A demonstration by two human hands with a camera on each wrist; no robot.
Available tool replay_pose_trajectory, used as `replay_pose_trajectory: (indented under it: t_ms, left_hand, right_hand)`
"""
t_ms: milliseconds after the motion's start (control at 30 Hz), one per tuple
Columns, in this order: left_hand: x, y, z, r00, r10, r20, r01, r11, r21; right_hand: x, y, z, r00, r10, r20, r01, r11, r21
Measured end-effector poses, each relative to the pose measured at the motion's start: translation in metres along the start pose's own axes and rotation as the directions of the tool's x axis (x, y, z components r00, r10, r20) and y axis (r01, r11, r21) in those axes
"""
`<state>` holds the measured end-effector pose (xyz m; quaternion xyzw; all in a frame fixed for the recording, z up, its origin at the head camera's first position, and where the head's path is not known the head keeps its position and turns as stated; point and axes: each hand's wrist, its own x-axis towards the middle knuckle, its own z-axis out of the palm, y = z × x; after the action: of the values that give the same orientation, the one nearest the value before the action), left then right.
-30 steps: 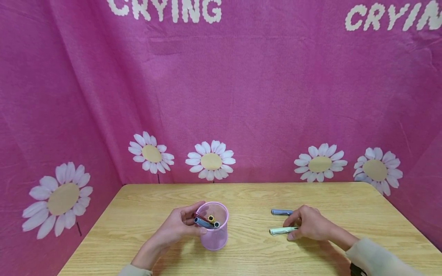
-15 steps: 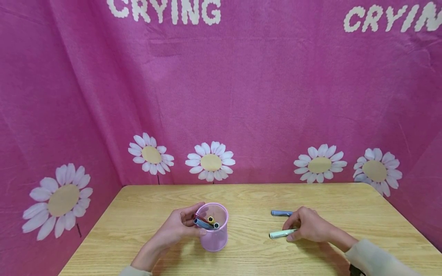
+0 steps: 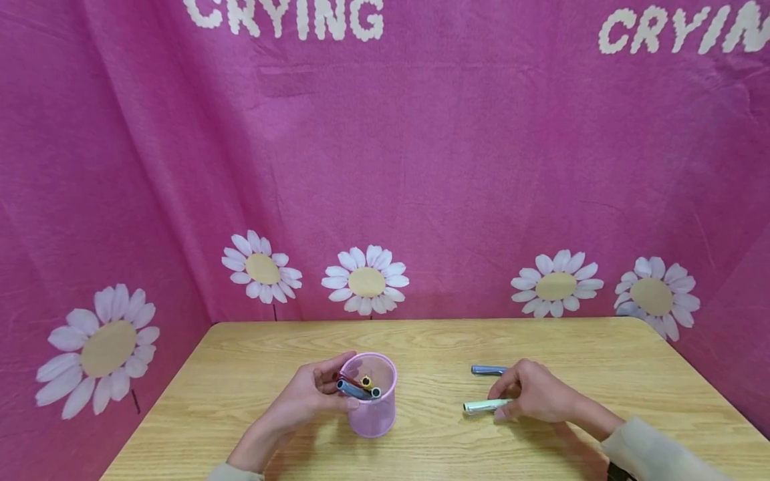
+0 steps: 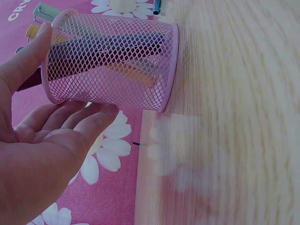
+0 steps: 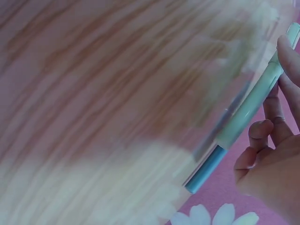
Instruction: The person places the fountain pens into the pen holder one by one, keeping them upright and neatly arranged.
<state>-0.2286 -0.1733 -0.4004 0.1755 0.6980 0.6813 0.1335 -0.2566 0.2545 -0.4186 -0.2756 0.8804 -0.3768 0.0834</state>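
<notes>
A pink mesh pen cup [image 3: 373, 417] stands upright on the table, with several pens inside, among them a blue-grey pen [image 3: 355, 390] and a yellow pen [image 4: 32, 31]. My left hand [image 3: 305, 395] holds the cup from its left side, thumb near the front of the rim, fingers behind. On the right, my right hand [image 3: 537, 393] pinches a pale green pen [image 3: 481, 405] between thumb and fingers; the pen's capped end points left. Just beyond it a blue pen [image 3: 488, 369] lies on the table, its right end hidden by the hand.
The wooden table [image 3: 433, 347] reaches back to a pink cloth [image 3: 451, 167] printed with daisies and letters. Another stretch of this cloth hangs along the left side.
My right hand has shifted slightly left, carrying the pale green pen with it. The left hand and the pen cup have stayed in place, as has the blue pen.
</notes>
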Motion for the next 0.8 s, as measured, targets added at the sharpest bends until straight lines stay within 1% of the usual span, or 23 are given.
replay_pose_trajectory:
  t_ms: [300,567,800]
  left_hand:
    - [0.000,0.001,0.000,1.000,-0.004,-0.005,0.004,1.000,0.001]
    - [0.000,0.001,-0.001,1.000,-0.002,0.002,0.002,1.000,-0.002]
    - [0.000,0.002,-0.001,1.000,0.000,0.007,0.000,1.000,0.007]
  right_hand:
    - [0.003,-0.011,-0.004,0.998,-0.050,-0.044,0.050,0.999,-0.004]
    - [0.005,-0.024,-0.006,0.999,-0.027,-0.036,0.029,0.999,0.037]
    - [0.008,-0.037,-0.006,0.998,-0.035,-0.056,0.036,0.999,0.027]
